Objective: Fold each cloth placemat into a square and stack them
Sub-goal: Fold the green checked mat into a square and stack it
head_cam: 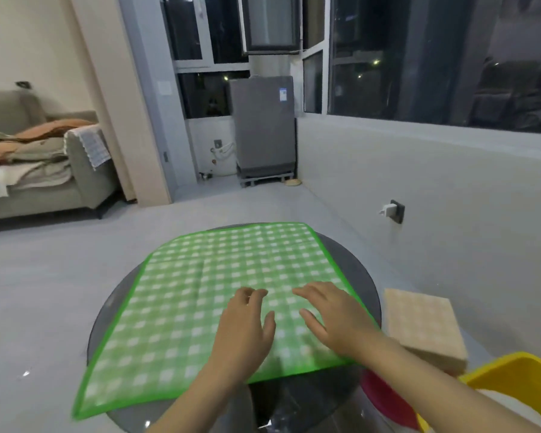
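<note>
Fingers (306, 292) of both our hands lie straight: left hand (247, 326) and right hand (334, 317) press flat, palms down, on the green placemat (200, 292), lower centre, covering the tabletop (356, 264).

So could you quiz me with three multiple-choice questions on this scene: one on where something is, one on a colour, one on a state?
1. Where is the tan cloth?
A. to the right of the placemat
B. on the sofa
C. under the placemat

2. What colour is the placemat?
A. blue check
B. green check
C. plain red

3. How does the placemat lie?
A. rolled up
B. folded small
C. spread flat

Answers: 1 A, it sits off the placemat's right edge. 2 B, green and white squares with a green border. 3 C, it lies open across the round table, with the left hand and right hand flat on it.
</note>
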Tool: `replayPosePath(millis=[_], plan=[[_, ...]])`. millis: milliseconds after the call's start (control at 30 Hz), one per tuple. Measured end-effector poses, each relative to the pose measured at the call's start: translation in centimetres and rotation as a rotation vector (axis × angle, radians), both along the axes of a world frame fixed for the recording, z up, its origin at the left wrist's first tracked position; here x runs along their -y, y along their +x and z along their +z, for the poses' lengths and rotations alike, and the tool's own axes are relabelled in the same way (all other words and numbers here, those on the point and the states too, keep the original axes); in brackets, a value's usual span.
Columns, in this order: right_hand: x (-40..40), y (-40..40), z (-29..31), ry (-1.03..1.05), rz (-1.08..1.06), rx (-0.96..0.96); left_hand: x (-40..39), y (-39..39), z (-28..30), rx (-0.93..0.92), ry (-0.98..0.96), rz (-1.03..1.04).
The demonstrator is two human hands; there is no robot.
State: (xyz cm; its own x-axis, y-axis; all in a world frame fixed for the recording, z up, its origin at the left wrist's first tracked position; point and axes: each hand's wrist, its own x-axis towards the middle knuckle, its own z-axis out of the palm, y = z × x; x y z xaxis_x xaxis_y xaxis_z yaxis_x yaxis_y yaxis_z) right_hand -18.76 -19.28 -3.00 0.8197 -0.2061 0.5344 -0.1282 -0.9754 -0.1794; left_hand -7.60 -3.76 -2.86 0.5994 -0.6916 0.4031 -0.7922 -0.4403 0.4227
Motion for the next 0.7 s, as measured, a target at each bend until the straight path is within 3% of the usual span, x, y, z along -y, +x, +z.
replayPosePath(millis=[267, 700], plan=[[-3.0, 2.0, -3.5, -0.072, 0.203, -0.195, -5.3, 2.9, -3.6, -0.025, 0.216, -0.108], [-3.6, 2.3, -4.3, 0.025, 0.396, -0.254, -7.4, 3.4, -3.5, -0.308, 0.232, -0.293]])
